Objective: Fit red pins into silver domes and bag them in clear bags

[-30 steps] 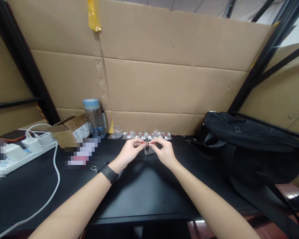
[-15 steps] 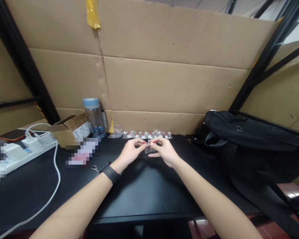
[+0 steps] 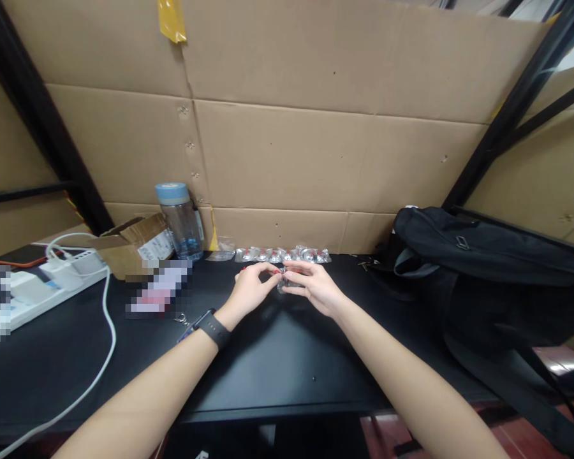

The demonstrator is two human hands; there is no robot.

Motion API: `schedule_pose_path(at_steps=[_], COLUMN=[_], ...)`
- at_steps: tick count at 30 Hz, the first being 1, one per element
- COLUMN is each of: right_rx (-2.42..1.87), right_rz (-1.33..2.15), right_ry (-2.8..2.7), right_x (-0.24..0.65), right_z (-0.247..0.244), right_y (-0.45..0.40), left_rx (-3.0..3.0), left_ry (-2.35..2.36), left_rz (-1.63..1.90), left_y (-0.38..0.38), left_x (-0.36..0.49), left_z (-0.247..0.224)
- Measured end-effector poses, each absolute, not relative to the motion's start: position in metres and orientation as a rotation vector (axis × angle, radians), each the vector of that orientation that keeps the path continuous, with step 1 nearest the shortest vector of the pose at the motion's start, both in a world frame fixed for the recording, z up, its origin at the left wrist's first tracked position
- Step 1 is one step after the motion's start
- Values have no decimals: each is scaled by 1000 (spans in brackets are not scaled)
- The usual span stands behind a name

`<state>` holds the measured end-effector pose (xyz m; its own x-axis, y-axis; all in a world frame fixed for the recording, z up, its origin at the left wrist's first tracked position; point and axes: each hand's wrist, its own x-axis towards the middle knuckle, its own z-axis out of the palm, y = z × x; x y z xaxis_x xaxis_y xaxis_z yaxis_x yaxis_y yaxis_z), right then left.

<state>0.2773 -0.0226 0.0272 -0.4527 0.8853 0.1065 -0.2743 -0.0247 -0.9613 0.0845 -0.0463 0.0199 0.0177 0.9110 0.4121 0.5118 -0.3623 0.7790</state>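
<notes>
Above the black tabletop (image 3: 263,376), both hands meet at a small clear plastic packet (image 3: 282,287). My left hand (image 3: 249,290) is closed, pinching the packet's left side between thumb and fingertips. From the other side my right hand (image 3: 318,290) has its fingertips closed on the packet, with the other fingers loosely stretched. What lies inside is mostly hidden by the fingers and too small to name. Just behind the hands, a row of similar clear packets (image 3: 268,255) with silvery and red contents lies along the cardboard wall.
A blue-lidded water bottle (image 3: 180,220) and an open cardboard box (image 3: 131,245) stand at the back left. A white power strip (image 3: 43,290) with a cable lies farther left. A black backpack (image 3: 497,274) fills the right side. A keyring (image 3: 182,318) sits near my left wrist.
My right fingers have shifted and straightened a little around the packet, while my left hand keeps its pinch. The whole view has moved slightly.
</notes>
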Motion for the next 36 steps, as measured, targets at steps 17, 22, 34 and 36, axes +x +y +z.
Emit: schedule_pose_path(at_steps=[17,22,34,36], right_rx=[-810,-977,-1287,-1311], right_rz=[585,451,208,154], right_ry=[-2264,-2434,-2641,-2651], right_x=[323,327,311,310], right_z=[53,54,49,47], right_y=[1,0,-17,-18], left_rx=[2529,2606,2531,2519], left_ry=[1038,1077,1144,1158], left_rz=[588,452,384,359], left_y=[-49,-50,-53,-53], left_x=[79,79,74,73], left_z=[9,7,9,9])
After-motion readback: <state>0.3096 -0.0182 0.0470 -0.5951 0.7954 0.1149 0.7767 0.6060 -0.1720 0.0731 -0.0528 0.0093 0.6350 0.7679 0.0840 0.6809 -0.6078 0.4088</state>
